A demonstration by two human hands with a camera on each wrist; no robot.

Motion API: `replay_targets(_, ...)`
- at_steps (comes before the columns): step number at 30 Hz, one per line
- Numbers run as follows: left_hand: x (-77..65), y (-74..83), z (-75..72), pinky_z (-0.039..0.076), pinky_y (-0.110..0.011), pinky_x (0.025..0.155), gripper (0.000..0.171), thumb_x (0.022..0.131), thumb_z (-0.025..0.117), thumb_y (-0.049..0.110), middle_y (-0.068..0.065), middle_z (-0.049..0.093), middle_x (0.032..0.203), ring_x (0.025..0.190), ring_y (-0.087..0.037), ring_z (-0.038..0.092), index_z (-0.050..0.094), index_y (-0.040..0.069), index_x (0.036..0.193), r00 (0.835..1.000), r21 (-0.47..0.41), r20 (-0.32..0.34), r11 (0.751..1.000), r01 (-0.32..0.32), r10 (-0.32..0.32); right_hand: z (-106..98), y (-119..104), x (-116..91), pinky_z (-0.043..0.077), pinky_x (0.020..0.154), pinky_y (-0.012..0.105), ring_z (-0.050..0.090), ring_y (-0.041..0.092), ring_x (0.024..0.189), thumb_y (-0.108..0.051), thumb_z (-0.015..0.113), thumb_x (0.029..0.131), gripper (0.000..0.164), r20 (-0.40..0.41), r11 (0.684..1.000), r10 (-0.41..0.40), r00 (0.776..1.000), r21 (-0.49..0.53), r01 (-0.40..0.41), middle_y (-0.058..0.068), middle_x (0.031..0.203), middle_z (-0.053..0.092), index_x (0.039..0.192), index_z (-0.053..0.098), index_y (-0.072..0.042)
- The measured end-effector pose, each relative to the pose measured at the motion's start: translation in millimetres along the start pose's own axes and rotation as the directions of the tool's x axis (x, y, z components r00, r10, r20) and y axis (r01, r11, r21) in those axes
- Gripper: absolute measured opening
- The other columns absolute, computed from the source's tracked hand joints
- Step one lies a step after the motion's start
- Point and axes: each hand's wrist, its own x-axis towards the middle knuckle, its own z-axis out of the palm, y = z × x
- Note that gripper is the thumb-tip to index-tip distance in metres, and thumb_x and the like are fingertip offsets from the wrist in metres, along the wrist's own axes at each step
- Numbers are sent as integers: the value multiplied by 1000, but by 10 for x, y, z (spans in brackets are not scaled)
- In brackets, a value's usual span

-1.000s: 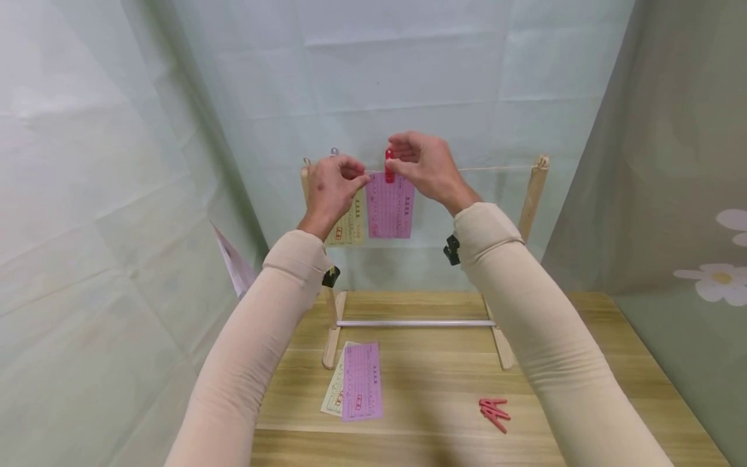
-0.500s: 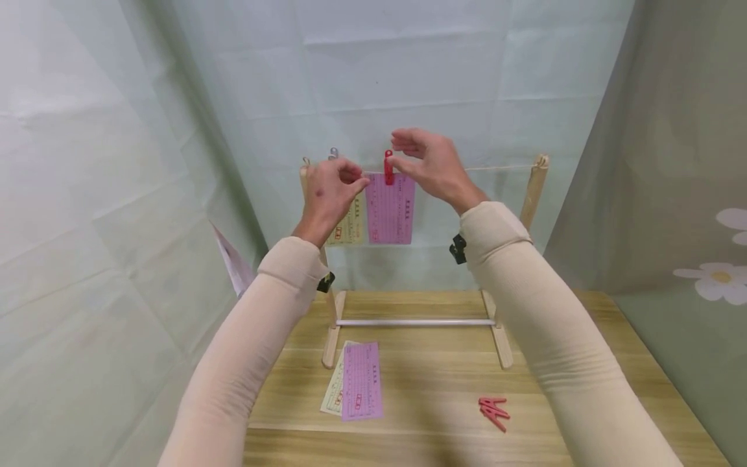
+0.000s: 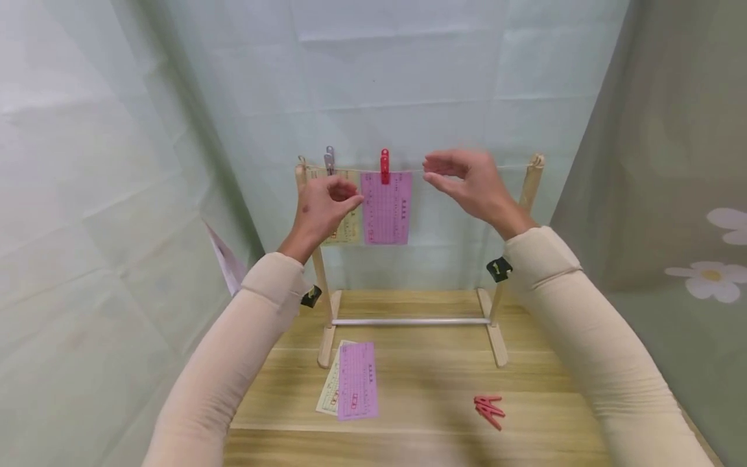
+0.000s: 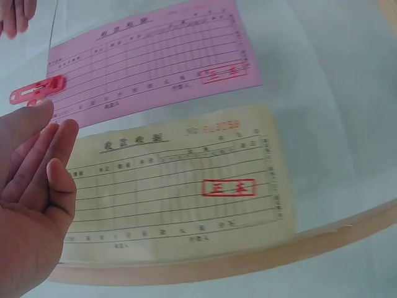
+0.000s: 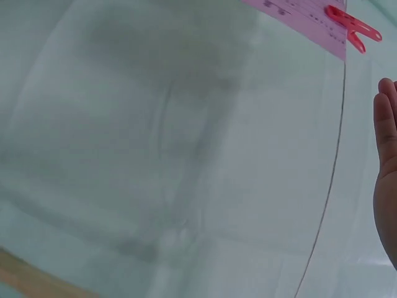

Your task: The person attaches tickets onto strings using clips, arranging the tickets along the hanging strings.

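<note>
A pink printed slip [image 3: 388,211] hangs from a string [image 3: 513,167], held by a red clothespin [image 3: 384,167] at its top edge. Left of it a pale yellow slip [image 3: 349,228] hangs from a grey clothespin [image 3: 329,161]. My left hand [image 3: 324,207] is in front of the yellow slip, fingers relaxed and holding nothing; in the left wrist view its thumb and fingers [image 4: 62,139] lie near the pink slip's clothespin. My right hand [image 3: 467,181] is right of the pink slip, fingers loosely extended and holding nothing.
A wooden stand with a right post [image 3: 530,191] carries the string, with a white bar [image 3: 411,322] low between its feet. On the table [image 3: 420,389] lie a pink slip [image 3: 358,381] over a yellow one [image 3: 329,392], and red clothespins [image 3: 489,410] at right.
My right hand has let go of the red clothespin and moved right. My left hand has drawn slightly down and left, away from the pink slip's top corner. The pink slip stays hanging.
</note>
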Motion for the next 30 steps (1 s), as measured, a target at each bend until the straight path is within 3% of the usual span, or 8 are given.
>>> replay_targets(8,-179,-168,41,58,-37,78,22,89,78,15,-12,74,100,89,-24,71,73,0,105,998,-24,67,1000,-6,8,-53,146,-398,54,91,41,69,25,105,-8,73,92,30,69,999,25,997,-34,-22,14,116,72,120,69,2)
replay_targets(16,-404,-397,142,57,-41,78,25,87,79,12,-14,74,101,91,-26,71,73,-2,107,992,-22,124,1000,-5,7,-27,452,-874,53,89,48,69,31,102,-4,72,91,30,103,999,39,994,-40,-35,18,114,71,119,68,6)
replay_targets(23,-639,-660,264,54,-42,80,27,87,79,15,-13,74,104,97,-25,70,73,1,110,981,-5,195,1000,20,-19,33,675,-1305,50,86,17,69,31,104,-6,74,91,29,103,991,134,986,-45,-129,16,114,72,118,70,2)
replay_targets(30,-865,-916,388,53,-43,85,31,89,77,13,-14,73,108,101,-28,68,70,0,116,963,-38,255,995,97,-85,78,835,-1610,46,86,11,68,35,106,-7,74,91,31,133,978,206,969,-1,-208,19,116,70,119,69,5)
